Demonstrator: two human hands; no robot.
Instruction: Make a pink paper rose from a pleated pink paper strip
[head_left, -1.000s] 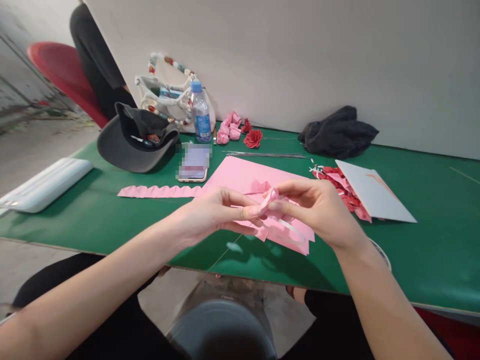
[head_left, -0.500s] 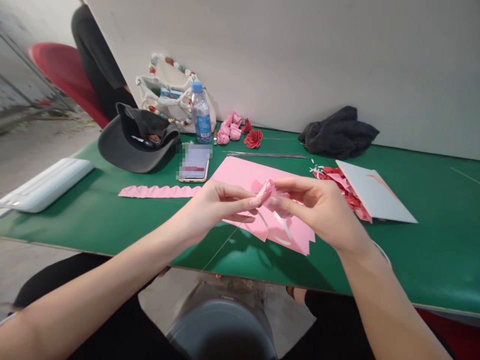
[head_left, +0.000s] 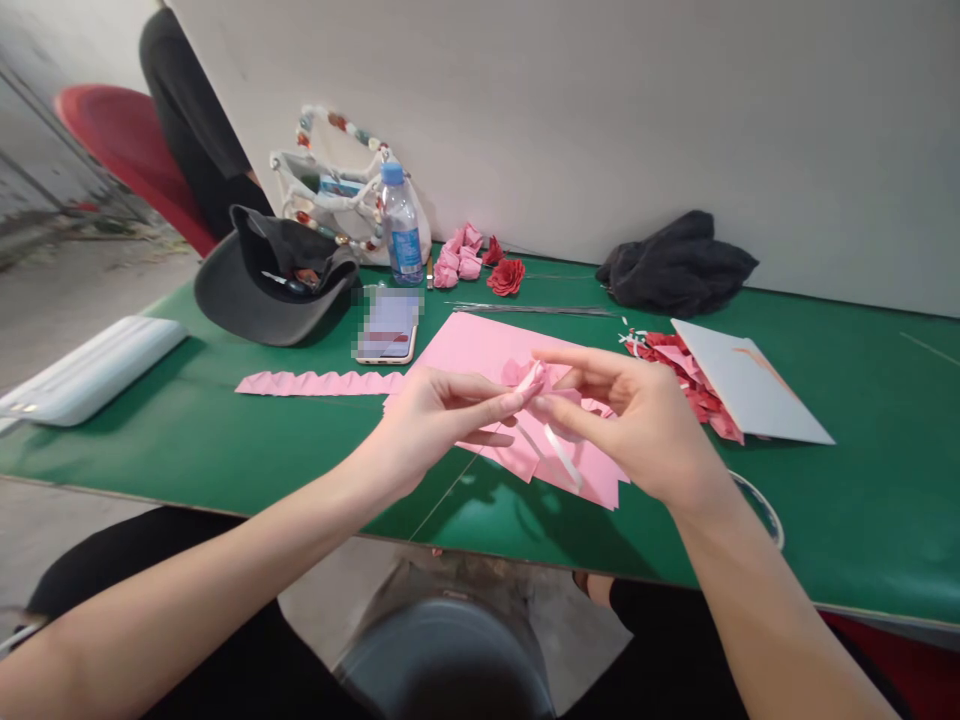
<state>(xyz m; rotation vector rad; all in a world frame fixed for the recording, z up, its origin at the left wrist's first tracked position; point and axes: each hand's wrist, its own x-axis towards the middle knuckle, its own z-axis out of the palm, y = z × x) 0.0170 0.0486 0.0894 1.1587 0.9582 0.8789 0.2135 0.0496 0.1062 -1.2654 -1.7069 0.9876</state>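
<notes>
My left hand (head_left: 427, 425) and my right hand (head_left: 637, 425) meet over the green table (head_left: 225, 440), both pinching a small rolled pink paper flower (head_left: 534, 378) between fingertips. A white strip (head_left: 562, 455) dangles from it, and a thin wire runs down toward the table's front edge. Under my hands lie pink paper sheets (head_left: 487, 345). A folded pink zigzag strip (head_left: 315, 383) lies flat to the left of my left hand.
At the back stand a grey cap (head_left: 262, 290), phone (head_left: 388, 325), water bottle (head_left: 402, 228), beaded bag (head_left: 330, 190), finished pink and red paper roses (head_left: 480, 262), thin wires (head_left: 532, 310) and dark cloth (head_left: 675, 262). Red scraps (head_left: 686, 375) and white card (head_left: 746, 385) lie right. A person sits far left.
My hands have lifted the pink flower slightly and turned it; my right fingers have spread more, and the white strip now hangs shorter below.
</notes>
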